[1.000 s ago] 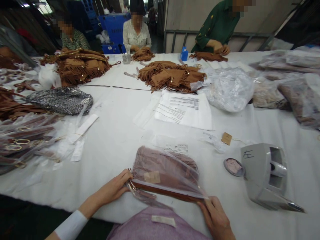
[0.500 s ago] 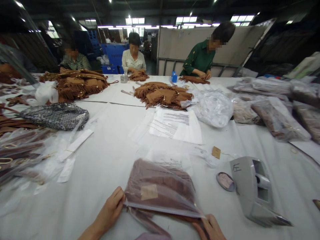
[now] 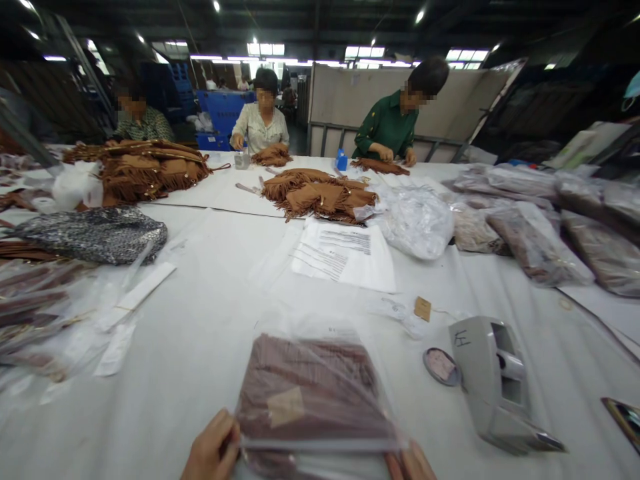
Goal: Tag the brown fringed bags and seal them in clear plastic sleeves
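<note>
A brown fringed bag (image 3: 320,363) lies in a clear plastic bag (image 3: 345,445) at the front of the table, with the plastic's open edge towards me. A tan square tag (image 3: 285,407) shows through the film. At the near left corner, my left hand (image 3: 213,448) pinches the plastic's edge. My right hand (image 3: 413,461) is closed on the near right corner, partly cut off by the frame's bottom. Part of a brown strap (image 3: 270,463) sticks out below the open edge.
A grey tape dispenser (image 3: 493,380) stands to the right, beside a round dish (image 3: 441,367) and a phone (image 3: 625,421). Printed plastic bags (image 3: 345,253) lie ahead. Wrapped bags (image 3: 540,243) are piled right; fringed bags (image 3: 320,193) lie farther back. Three people work across the table.
Both hands and the plastic's open edge have come nearer to me. The brown bag lies flatter and squarer inside the plastic, and less strap shows outside.
</note>
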`<control>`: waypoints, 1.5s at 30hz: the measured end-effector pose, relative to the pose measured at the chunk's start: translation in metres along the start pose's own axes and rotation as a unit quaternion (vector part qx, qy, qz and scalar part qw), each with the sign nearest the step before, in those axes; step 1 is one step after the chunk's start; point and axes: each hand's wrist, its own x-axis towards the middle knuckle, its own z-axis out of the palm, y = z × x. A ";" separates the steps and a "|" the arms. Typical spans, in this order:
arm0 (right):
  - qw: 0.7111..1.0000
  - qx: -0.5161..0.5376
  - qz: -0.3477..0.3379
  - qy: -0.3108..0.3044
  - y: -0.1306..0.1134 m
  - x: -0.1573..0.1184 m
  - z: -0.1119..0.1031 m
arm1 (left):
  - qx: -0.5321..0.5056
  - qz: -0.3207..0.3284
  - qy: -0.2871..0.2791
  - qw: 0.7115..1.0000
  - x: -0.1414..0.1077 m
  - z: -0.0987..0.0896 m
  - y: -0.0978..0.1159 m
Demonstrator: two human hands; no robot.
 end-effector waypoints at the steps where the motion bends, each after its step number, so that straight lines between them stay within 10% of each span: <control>1: 1.000 -0.003 0.020 -0.005 -0.002 0.023 0.009 | 0.011 -0.036 0.036 0.999 0.017 0.004 0.003; 6: 0.999 -0.008 0.035 -0.002 -0.004 0.101 0.028 | 0.003 -0.083 0.098 0.992 0.084 -0.003 0.016; 15: 0.997 0.008 0.005 -0.083 -0.030 0.007 -0.049 | -0.068 -0.146 0.161 0.974 -0.011 -0.008 0.026; 20: 0.998 0.009 -0.039 -0.040 -0.067 -0.009 -0.078 | -0.149 -0.220 0.209 0.941 -0.023 -0.004 0.021; 29: 0.946 0.092 -0.021 -0.309 -0.126 -0.010 -0.009 | -0.266 -0.272 0.242 0.893 -0.037 0.000 0.020; 32: 0.926 0.116 -0.023 -0.357 -0.128 0.005 -0.013 | -0.336 -0.317 0.172 0.870 -0.055 0.019 0.034; 37: 0.944 0.091 -0.044 -0.316 -0.127 0.029 -0.017 | -0.436 -0.395 0.065 0.806 -0.059 0.064 0.070; 45: 0.975 0.008 -0.162 -0.152 -0.087 -0.004 0.023 | -0.403 -0.366 0.050 0.837 -0.069 0.061 0.065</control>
